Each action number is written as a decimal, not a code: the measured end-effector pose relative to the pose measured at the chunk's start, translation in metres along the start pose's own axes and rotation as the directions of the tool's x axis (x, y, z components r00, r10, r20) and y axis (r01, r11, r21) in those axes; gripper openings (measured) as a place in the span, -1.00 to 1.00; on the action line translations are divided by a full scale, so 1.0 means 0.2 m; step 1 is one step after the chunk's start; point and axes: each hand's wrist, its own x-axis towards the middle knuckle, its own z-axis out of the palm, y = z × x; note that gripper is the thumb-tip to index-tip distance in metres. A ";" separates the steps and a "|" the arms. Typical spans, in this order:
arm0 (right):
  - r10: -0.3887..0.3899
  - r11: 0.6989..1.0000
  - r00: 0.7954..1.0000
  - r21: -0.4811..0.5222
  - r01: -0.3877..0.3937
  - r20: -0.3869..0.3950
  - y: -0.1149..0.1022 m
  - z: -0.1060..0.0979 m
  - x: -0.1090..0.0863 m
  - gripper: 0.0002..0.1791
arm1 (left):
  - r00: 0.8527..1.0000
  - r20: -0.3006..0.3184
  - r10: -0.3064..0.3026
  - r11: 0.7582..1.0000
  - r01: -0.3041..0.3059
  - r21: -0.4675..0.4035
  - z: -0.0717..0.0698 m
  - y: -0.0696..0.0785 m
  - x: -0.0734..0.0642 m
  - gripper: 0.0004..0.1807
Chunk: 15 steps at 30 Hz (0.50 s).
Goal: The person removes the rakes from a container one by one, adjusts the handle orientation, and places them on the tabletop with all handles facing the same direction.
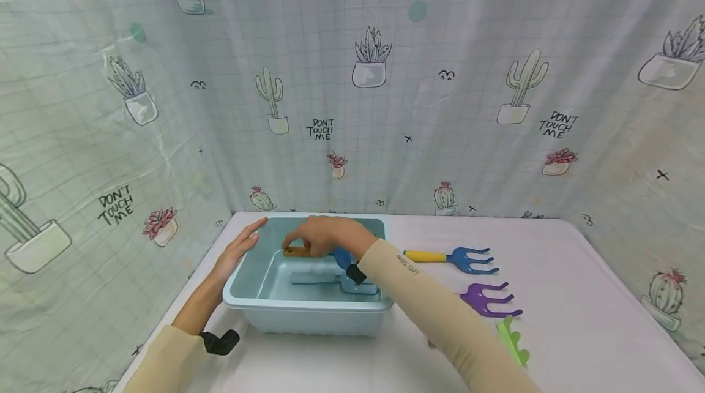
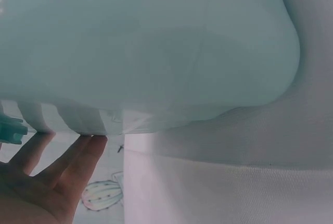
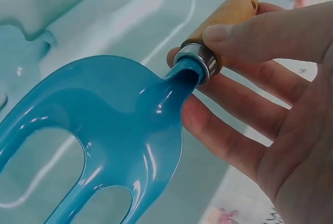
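My right hand (image 1: 325, 234) grips a blue garden hand fork (image 3: 125, 109) by its wooden handle (image 3: 229, 15), inside the light blue plastic basin (image 1: 308, 319). In the right wrist view my thumb lies on the handle near its metal collar, and the fingers curl beneath. Below it in the head view, a pale blue tool (image 1: 314, 278) lies on the basin's floor. My left hand (image 1: 234, 258) rests at the basin's left rim. In the left wrist view its fingers (image 2: 83, 166) are straight, with tips against the basin's outer wall.
Right of the basin, a blue hand fork with a yellow handle (image 1: 429, 256) and a purple fork (image 1: 487, 301) lie on the white table (image 1: 562, 319). A green piece with a wavy edge (image 1: 512, 341) is partly behind my right sleeve. A cactus-print curtain (image 1: 407, 172) surrounds the table.
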 end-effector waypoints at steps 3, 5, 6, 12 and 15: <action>0.001 1.000 1.000 -0.011 -0.001 -0.011 -0.02 -0.04 -0.04 -0.28 | 1.000 0.000 -0.001 1.000 0.001 -0.008 0.00 0.00 0.00 -0.37; -0.003 1.000 1.000 -0.013 0.003 -0.016 -0.04 -0.06 -0.07 -0.26 | 1.000 -0.001 -0.001 1.000 0.001 -0.007 0.00 0.00 0.00 -0.37; -0.005 1.000 1.000 -0.013 0.005 -0.019 -0.05 -0.07 -0.08 -0.26 | 1.000 -0.001 0.001 1.000 -0.001 -0.009 0.00 0.00 0.00 -0.37; -0.014 0.999 0.998 -0.040 0.011 -0.058 -0.07 -0.14 -0.17 -0.24 | 1.000 0.008 0.002 1.000 -0.002 -0.012 0.00 0.00 0.00 -0.36; -0.027 0.998 0.997 -0.059 0.023 -0.071 -0.09 -0.18 -0.21 -0.21 | 1.000 0.010 -0.007 1.000 0.007 -0.021 0.00 0.01 0.00 -0.36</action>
